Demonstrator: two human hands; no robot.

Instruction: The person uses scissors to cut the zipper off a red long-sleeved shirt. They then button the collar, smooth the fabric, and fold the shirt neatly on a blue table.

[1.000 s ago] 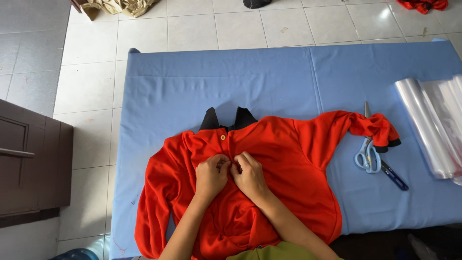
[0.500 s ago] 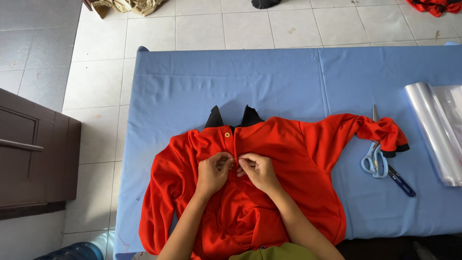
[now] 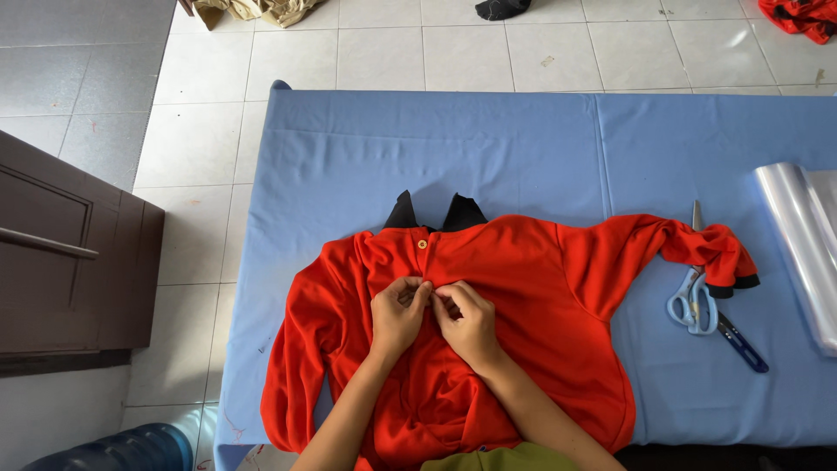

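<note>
A blue-covered tabletop point(image 3: 488, 148) carries a red shirt point(image 3: 523, 288) spread flat with its black collar point(image 3: 434, 214) away from the person. Pale blue scissors point(image 3: 695, 301), a dark pen point(image 3: 743, 342) and a clear plastic roll point(image 3: 798, 244) lie right of it.

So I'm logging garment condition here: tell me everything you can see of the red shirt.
The red shirt is a long-sleeved polo of knit-looking fabric with a black collar, black cuff trim and a buttoned placket showing one small button. It lies face up and rumpled on the blue table cover, collar pointing away from the person. One sleeve stretches sideways, its cuff over the scissors. The left hand and right hand pinch the placket below the button.
</note>
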